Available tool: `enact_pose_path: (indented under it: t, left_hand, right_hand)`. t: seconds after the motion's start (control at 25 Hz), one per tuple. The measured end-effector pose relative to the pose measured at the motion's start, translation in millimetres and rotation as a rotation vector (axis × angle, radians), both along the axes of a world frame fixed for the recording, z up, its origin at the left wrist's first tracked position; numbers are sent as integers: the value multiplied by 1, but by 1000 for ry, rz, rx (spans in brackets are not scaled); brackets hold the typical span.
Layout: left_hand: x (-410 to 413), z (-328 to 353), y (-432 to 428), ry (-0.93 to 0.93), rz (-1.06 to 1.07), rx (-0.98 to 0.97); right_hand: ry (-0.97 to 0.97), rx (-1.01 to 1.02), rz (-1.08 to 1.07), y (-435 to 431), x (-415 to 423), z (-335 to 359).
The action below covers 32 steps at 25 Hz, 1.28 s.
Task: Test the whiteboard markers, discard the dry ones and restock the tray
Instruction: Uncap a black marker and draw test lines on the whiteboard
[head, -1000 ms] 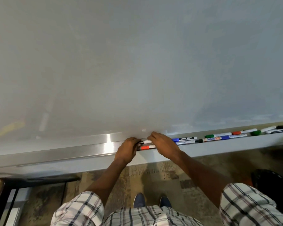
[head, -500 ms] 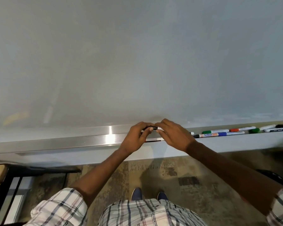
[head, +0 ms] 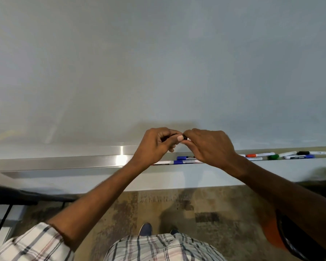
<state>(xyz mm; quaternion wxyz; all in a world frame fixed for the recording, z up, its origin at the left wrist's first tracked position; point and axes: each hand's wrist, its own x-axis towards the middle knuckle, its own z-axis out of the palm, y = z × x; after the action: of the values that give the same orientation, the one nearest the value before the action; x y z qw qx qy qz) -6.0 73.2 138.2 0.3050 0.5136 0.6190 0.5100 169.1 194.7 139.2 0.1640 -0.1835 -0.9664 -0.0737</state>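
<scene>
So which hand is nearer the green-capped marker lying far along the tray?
Right. The right hand is up-left of the green-capped white marker, raised above the metal tray; the left hand sits farther left, beyond it. Both pinch one black-capped marker.

I see an office or classroom. A wide whiteboard (head: 158,63) fills my view, markers (head: 186,158) line its metal tray (head: 73,162), and patterned carpet (head: 205,204) lies below.

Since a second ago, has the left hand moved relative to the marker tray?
Yes. The left hand has risen off the tray and grips a marker in front of the whiteboard above it.
</scene>
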Motion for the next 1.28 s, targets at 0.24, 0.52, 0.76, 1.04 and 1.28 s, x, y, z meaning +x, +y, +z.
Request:
enact_pose_path:
  t: [0.24,0.52,0.76,1.04,1.28]
  left_hand:
    - [10,23,-3,65,87,54]
    - [3,50,-8,37,112,89]
    - [20,98,8,-3,263,159]
    - [29,202,28,214,286,626]
    - [4,281,64,632,279,758]
  right_hand:
    - [27,-13,-42,3,16,21]
    - [160,-422,-42,20,41,47]
    - [483,-771,138,21,35,92]
    - [770,-663,317,24,25,160]
    - [962,-304,290,35,13,212]
